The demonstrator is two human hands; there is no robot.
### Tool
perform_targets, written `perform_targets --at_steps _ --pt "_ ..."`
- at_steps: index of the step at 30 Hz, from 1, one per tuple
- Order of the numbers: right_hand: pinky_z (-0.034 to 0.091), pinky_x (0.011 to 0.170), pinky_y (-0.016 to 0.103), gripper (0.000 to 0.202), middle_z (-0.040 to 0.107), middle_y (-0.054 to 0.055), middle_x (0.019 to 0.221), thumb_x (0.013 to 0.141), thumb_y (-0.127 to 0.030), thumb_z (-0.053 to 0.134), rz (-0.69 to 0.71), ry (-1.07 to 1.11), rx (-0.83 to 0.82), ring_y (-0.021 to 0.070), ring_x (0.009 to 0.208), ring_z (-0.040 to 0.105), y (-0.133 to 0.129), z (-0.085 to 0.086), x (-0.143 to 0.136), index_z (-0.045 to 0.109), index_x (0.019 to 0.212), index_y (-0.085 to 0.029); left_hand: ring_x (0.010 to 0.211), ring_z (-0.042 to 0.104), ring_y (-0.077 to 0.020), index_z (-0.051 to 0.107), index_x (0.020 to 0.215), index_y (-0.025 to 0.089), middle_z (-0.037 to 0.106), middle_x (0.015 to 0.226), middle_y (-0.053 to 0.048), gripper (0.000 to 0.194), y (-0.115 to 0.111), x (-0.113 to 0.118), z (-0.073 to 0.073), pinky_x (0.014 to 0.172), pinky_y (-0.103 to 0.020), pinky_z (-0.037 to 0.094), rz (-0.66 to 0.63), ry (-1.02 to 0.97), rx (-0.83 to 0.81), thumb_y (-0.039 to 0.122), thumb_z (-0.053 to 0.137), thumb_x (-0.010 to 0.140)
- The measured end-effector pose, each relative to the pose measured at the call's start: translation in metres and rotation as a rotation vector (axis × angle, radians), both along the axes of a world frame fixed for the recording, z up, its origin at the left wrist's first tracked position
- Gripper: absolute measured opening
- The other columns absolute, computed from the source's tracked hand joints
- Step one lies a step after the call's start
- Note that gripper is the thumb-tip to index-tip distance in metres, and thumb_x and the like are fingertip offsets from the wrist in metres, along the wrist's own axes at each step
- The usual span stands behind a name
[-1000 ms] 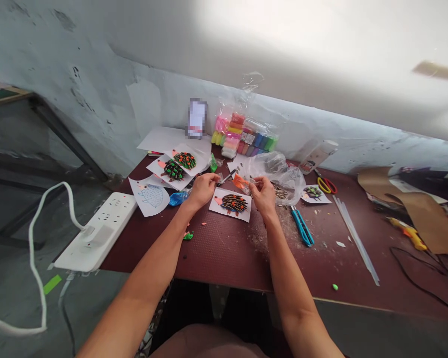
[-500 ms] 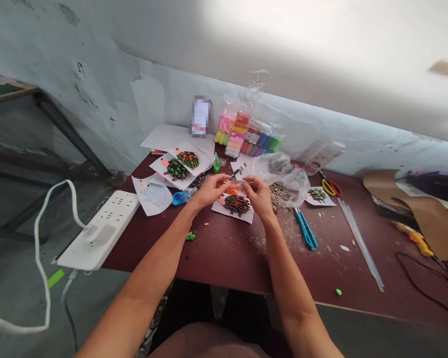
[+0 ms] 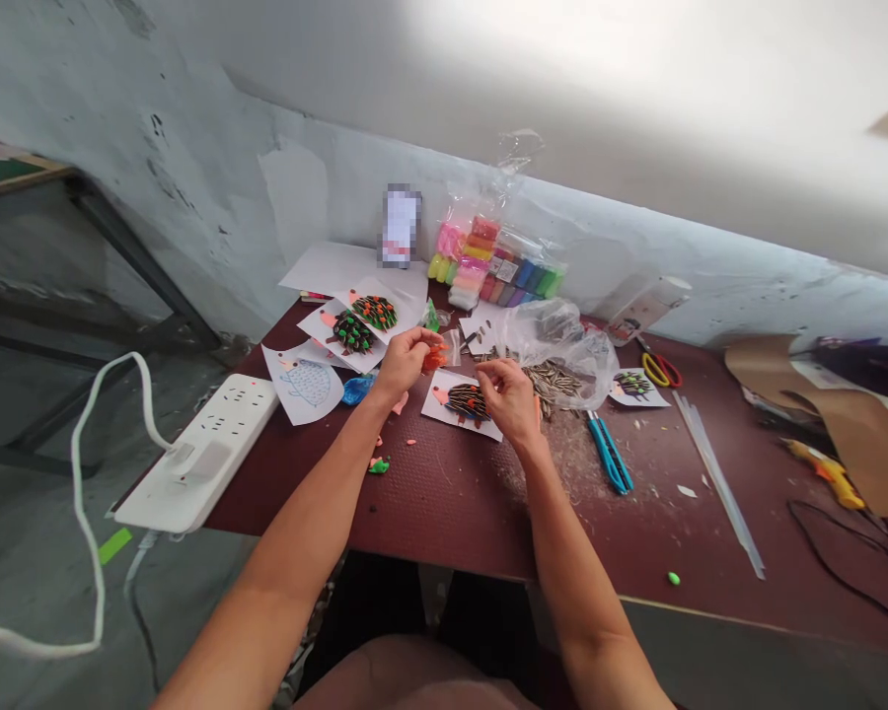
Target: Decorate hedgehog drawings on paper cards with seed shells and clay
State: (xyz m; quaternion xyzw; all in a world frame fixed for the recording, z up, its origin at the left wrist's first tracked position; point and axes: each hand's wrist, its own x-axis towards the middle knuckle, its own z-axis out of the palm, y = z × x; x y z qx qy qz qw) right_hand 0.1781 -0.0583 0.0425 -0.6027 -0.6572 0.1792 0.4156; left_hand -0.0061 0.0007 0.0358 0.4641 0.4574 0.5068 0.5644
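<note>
My left hand (image 3: 407, 363) pinches a small clear bag of orange clay (image 3: 435, 357), which hangs at its fingertips above the table. Over the right part of a white card with a hedgehog picture (image 3: 465, 402) is my right hand (image 3: 508, 394). Its fingers are curled together, and what they hold is hidden or too small to make out. Dark seed-like spines and orange dots cover the hedgehog. Behind my right hand, a heap of striped seeds (image 3: 555, 380) spills from a clear plastic bag (image 3: 588, 355).
Hedgehog cards (image 3: 351, 332), a blue line drawing (image 3: 307, 387) and a power strip (image 3: 203, 449) are on the left. Coloured clay packs (image 3: 499, 271) and a phone (image 3: 400, 227) stand behind. Rightward lie a blue cutter (image 3: 609, 454), scissors (image 3: 660, 369), glue sticks (image 3: 721, 488) and a yellow glue gun (image 3: 829, 473).
My hands have moved apart. My left hand has drawn the orange clay bag leftward, uncovering more of the card, and my right hand has come down lower over the card's right side.
</note>
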Motion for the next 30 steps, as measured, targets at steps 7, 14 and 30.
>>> perform_targets --at_steps 7,14,30 --pt "0.042 0.066 0.03 0.03 0.065 0.003 0.073 0.089 -0.042 0.056 -0.065 0.051 -0.048 0.0165 0.064 0.052 0.002 -0.001 0.006 0.075 0.086 -0.019 0.052 0.06 -0.0086 0.065 0.086 0.014 0.069 0.078 -0.001 0.024 0.001 -0.007 0.008 0.046 -0.018 0.046 0.076 -0.107 -0.041 0.009 0.047 0.072" --pt "0.048 0.078 0.033 0.024 0.068 0.007 0.092 0.086 -0.025 0.055 0.006 -0.115 -0.031 0.0196 0.078 0.06 -0.006 -0.008 0.0 0.078 0.091 -0.02 0.041 0.05 -0.008 0.059 0.073 0.017 0.054 0.051 0.005 0.022 0.0 -0.011 0.013 0.046 -0.02 0.043 0.017 -0.173 -0.028 0.023 0.051 0.093" --pt "0.037 0.086 0.038 0.036 0.063 0.013 0.121 0.095 -0.013 0.047 0.181 -0.752 -0.045 0.0283 0.106 0.052 -0.003 -0.014 -0.023 0.081 0.104 -0.026 0.031 0.038 -0.0052 0.059 0.071 0.015 0.044 0.041 0.008 0.036 -0.001 -0.01 0.012 0.037 -0.019 0.03 -0.127 -0.118 0.019 0.037 0.059 0.1"
